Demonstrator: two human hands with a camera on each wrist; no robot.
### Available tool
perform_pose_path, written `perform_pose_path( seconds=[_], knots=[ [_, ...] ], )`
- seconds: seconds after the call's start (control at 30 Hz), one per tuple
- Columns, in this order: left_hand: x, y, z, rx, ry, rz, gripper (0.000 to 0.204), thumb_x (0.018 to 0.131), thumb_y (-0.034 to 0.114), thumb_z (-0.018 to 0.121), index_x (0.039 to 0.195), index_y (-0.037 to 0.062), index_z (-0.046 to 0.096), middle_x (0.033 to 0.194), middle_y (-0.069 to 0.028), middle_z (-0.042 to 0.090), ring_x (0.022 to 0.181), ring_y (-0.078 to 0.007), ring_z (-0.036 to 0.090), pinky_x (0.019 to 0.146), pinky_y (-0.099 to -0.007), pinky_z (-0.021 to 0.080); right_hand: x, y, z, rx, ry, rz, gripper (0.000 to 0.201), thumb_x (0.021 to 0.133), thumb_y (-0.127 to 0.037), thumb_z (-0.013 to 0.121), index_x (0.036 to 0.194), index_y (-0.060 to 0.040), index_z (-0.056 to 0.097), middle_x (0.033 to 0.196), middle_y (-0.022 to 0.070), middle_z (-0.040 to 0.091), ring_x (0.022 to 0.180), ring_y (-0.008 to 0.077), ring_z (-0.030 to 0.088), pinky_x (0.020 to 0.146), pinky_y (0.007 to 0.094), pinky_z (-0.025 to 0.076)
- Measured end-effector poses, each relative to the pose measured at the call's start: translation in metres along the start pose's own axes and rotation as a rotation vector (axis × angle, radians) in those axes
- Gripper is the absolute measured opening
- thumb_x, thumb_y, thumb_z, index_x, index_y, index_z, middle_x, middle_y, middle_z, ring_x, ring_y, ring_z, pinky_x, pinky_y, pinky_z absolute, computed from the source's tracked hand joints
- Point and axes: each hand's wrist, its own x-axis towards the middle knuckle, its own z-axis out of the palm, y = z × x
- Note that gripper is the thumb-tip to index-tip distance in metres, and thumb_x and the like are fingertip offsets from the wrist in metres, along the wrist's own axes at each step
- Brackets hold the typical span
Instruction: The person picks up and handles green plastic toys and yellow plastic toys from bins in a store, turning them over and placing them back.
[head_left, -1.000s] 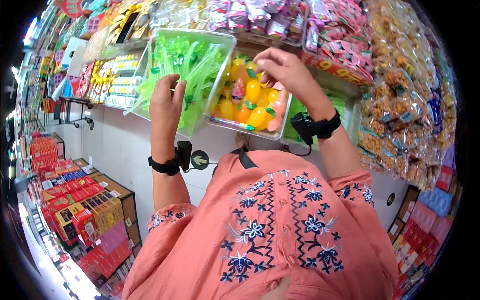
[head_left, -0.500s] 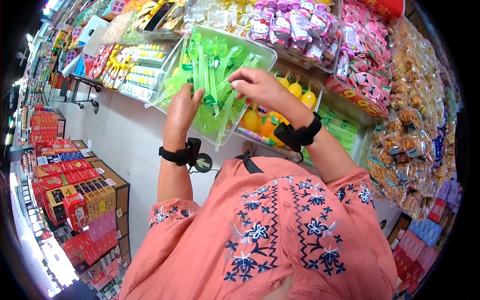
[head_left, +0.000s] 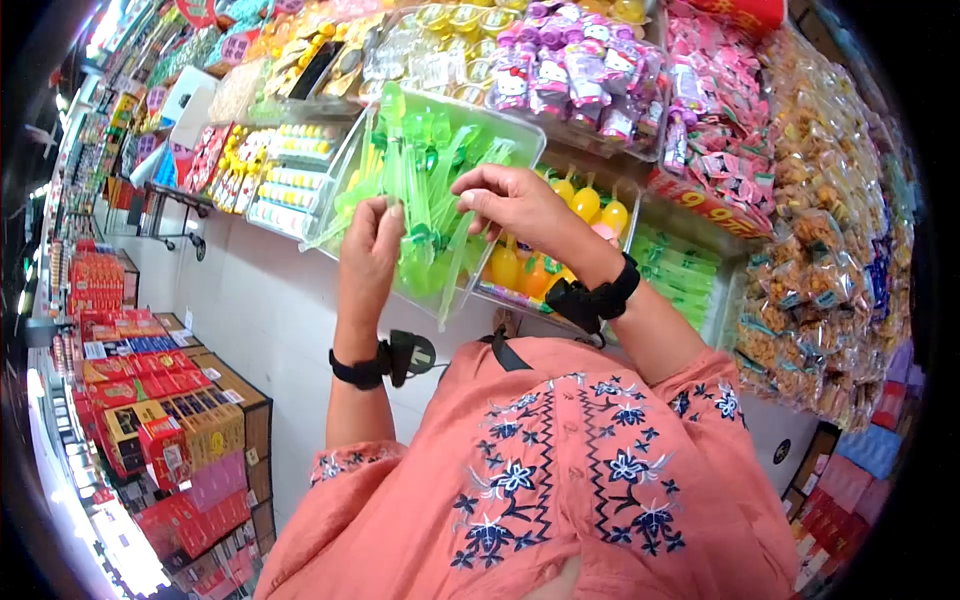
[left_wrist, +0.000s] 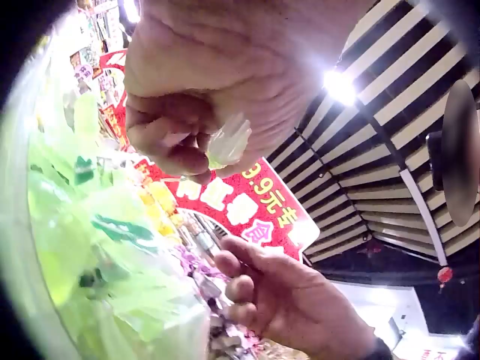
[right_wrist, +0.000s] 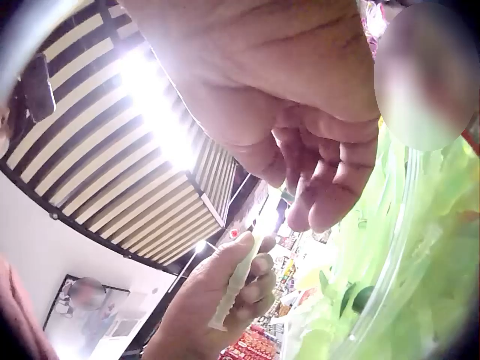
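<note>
My left hand (head_left: 370, 250) pinches the lower end of a translucent green tube (head_left: 394, 165), which stands up over a white tray of similar green pieces (head_left: 430, 265). In the right wrist view, the ribbed end of this tube (right_wrist: 238, 281) lies across the fingers of my left hand (right_wrist: 202, 304). My right hand (head_left: 525, 210) hovers over the tray's right side, and the left wrist view shows that hand (left_wrist: 289, 300) with loosely bent fingers and nothing in them.
Right of the green tray is a tray of yellow and orange fruit-shaped containers (head_left: 585, 205), then flat green packs (head_left: 675, 270). Purple packets (head_left: 590, 65) and pink packets (head_left: 720, 110) lie behind. Snack bags (head_left: 810, 260) are stacked at right, red boxes (head_left: 165, 450) at lower left.
From above the yellow containers, my right hand has moved left over the green tray. My left hand now holds a tube upright. The view has shifted, with the trays further right than one second ago.
</note>
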Motion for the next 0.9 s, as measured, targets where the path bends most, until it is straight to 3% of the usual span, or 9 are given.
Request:
perform_pose_path(
  seconds=[0.23,0.37,0.43,0.47,0.73,0.9],
  knots=[
    [-0.029,0.039,0.074,-0.094,-0.139,0.141,0.017,0.102,0.015,0.056,0.113,0.0013,0.056,0.085,0.0017,0.053,0.072,-0.0039,0.048,0.063,-0.0192,0.041,-0.037,-0.023,-0.023,0.222,0.122,-0.086,0.031,0.098,-0.024,0.061,0.118,-0.0007,0.063,0.088,0.0034,0.068,0.069,0.0083,0.064,0.060,0.0232,0.054],
    [-0.041,0.058,0.121,-0.085,-0.191,0.248,0.019,0.099,0.011,0.061,0.111,-0.0006,0.054,0.087,-0.0010,0.054,0.075,-0.0058,0.050,0.064,-0.0214,0.044,-0.062,-0.015,-0.060,0.255,0.214,-0.074,0.025,0.098,-0.028,0.063,0.106,-0.0040,0.065,0.077,0.0005,0.065,0.064,0.0074,0.063,0.056,0.0218,0.051],
    [-0.041,0.045,0.146,-0.090,-0.232,0.247,0.020,0.097,0.010,0.064,0.111,-0.0011,0.053,0.089,-0.0023,0.055,0.075,-0.0070,0.051,0.065,-0.0229,0.045,-0.082,-0.018,-0.072,0.225,0.271,-0.071,0.025,0.097,-0.029,0.065,0.102,-0.0048,0.065,0.077,-0.0006,0.064,0.063,0.0064,0.062,0.056,0.0218,0.050],
    [-0.040,0.038,0.159,-0.071,-0.213,0.245,0.027,0.091,0.012,0.071,0.109,-0.0005,0.054,0.084,-0.0089,0.061,0.072,-0.0149,0.058,0.064,-0.0293,0.048,-0.090,-0.017,-0.079,0.218,0.288,-0.073,0.026,0.096,-0.030,0.065,0.102,-0.0048,0.065,0.077,-0.0009,0.064,0.063,0.0061,0.062,0.056,0.0218,0.050],
    [-0.056,0.059,0.221,0.031,-0.492,0.286,0.034,0.090,0.021,0.073,0.108,-0.0016,0.054,0.087,-0.0137,0.065,0.077,-0.0217,0.064,0.068,-0.0325,0.051,-0.151,0.002,-0.137,0.075,0.318,0.007,0.028,0.097,-0.028,0.063,0.109,-0.0024,0.065,0.086,-0.0021,0.065,0.066,0.0044,0.061,0.057,0.0216,0.049],
    [-0.056,0.047,0.247,-0.010,-0.493,0.280,0.034,0.092,0.021,0.071,0.109,-0.0035,0.056,0.086,-0.0138,0.065,0.078,-0.0213,0.064,0.069,-0.0335,0.052,-0.180,0.024,-0.177,-0.086,0.282,0.117,0.026,0.097,-0.024,0.060,0.110,-0.0017,0.066,0.083,-0.0009,0.065,0.062,0.0065,0.061,0.055,0.0232,0.049]
  ],
)
